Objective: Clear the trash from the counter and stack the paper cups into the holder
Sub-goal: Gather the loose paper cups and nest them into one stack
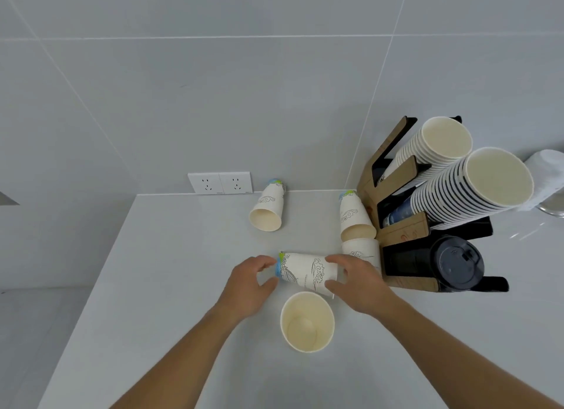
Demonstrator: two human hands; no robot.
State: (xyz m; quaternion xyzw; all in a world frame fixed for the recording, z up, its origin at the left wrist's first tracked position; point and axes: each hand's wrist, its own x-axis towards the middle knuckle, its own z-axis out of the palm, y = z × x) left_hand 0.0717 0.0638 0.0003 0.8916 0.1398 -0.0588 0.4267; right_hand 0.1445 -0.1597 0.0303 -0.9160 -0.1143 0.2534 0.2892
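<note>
Where the pale grey tiled wall (pixel 213 88) meets the smooth light grey counter (pixel 152 286), a white double wall socket (pixel 220 183) sits just above the counter's rear edge. At the right rear corner stands a brown cardboard-and-black cup holder (pixel 393 176), its slots tilted toward the camera. Two slots carry long stacks: a plain white paper cup stack (pixel 439 143) behind, and a black-striped white paper cup stack (pixel 476 189) in front. A dark translucent plastic lid stack (pixel 457 263) fills the lowest slot.

Five loose white paper cups printed with line-drawn clouds and waves are on the counter. Lettering on them is too small to read. An upright cup (pixel 307 321) stands nearest the camera, mouth up. A rear cup (pixel 267 207) lies on its side near the socket. A tipped cup (pixel 355 216) leans beside the holder, with a partly hidden cup (pixel 361 250) just below it. A held cup (pixel 305 273) lies sideways between both hands: the left hand (pixel 247 283) curls its fingers around the blue-green base, and the right hand (pixel 357 282) grips the rim end.
</note>
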